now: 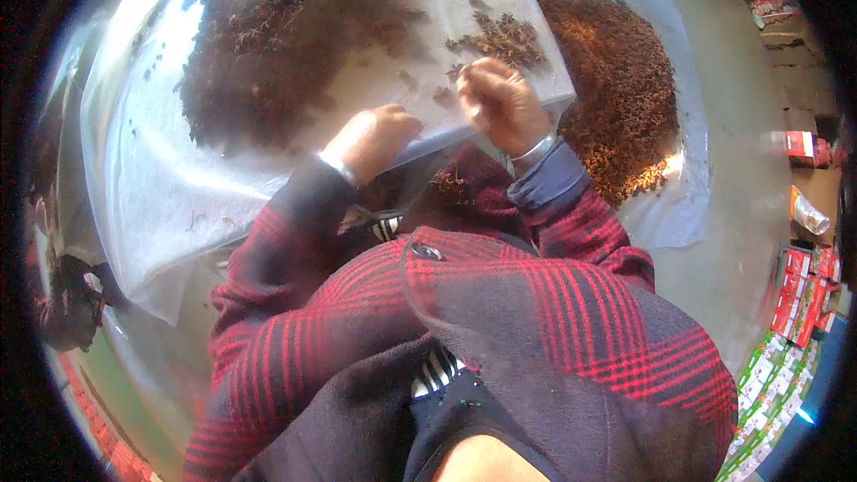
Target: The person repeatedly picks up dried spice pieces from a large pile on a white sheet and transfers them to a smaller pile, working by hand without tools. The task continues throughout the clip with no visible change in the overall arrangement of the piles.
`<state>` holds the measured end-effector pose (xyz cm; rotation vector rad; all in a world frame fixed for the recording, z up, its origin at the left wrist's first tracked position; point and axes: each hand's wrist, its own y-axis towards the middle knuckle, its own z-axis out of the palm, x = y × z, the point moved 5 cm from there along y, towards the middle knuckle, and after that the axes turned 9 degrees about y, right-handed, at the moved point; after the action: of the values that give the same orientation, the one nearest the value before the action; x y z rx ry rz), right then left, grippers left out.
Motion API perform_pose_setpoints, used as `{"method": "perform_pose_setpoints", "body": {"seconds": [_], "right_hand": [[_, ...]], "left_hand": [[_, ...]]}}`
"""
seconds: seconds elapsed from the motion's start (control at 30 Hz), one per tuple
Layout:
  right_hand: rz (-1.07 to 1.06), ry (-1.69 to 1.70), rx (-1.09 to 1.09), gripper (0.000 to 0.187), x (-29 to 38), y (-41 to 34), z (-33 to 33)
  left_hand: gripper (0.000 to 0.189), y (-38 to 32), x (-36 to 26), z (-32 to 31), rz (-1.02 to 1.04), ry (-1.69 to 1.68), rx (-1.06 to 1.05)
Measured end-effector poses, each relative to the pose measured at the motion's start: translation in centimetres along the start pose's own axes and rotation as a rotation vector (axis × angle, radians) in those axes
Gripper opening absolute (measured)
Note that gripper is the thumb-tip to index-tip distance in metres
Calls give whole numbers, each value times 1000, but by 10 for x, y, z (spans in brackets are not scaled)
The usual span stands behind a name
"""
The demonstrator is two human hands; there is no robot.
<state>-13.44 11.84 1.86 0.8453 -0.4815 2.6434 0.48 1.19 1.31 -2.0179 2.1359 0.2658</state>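
A large dark heap of dried star anise (268, 60) lies on a white plastic sheet (181, 201) before me. My left hand (377, 140) is blurred, low over the sheet's near edge, its fingers curled; whether it holds anything cannot be told. Further right, my right hand (499, 104) is raised with bent fingers beside a small pile of star anise (505, 40); its palm side is shaded, and what may be in it is unclear. A few loose pieces lie between the hands and the heap. More star anise pieces (450, 181) rest on the dark red cloth over my lap.
Right of the sheet, a broad reddish-brown heap (609, 73) of small dried pieces lies on another pale sheet (693, 147) on the floor. Red boxes (800, 294) and green-white packages (770, 388) line the far right. A dark bundle (70, 304) stands at the left.
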Motion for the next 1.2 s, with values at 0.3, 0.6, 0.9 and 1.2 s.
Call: {"method": "perform_pose_setpoints", "body": {"seconds": [0.3,0.6,0.9,1.2], "right_hand": [[-807,-1574,-36,20,21,8,-13],[-886,-1795,256,28,-9,11,-11],[-677,-1380,-96,22,25,12,-37],[-804,-1511,8,25,12,14,-18]], "left_hand": [[12,-24,-41,10,-58,-41,-17],[17,-42,-31,9,-41,59,-67],[13,7,-3,-12,-211,-11,-140],[17,81,26,9,-291,-228,-252]]}}
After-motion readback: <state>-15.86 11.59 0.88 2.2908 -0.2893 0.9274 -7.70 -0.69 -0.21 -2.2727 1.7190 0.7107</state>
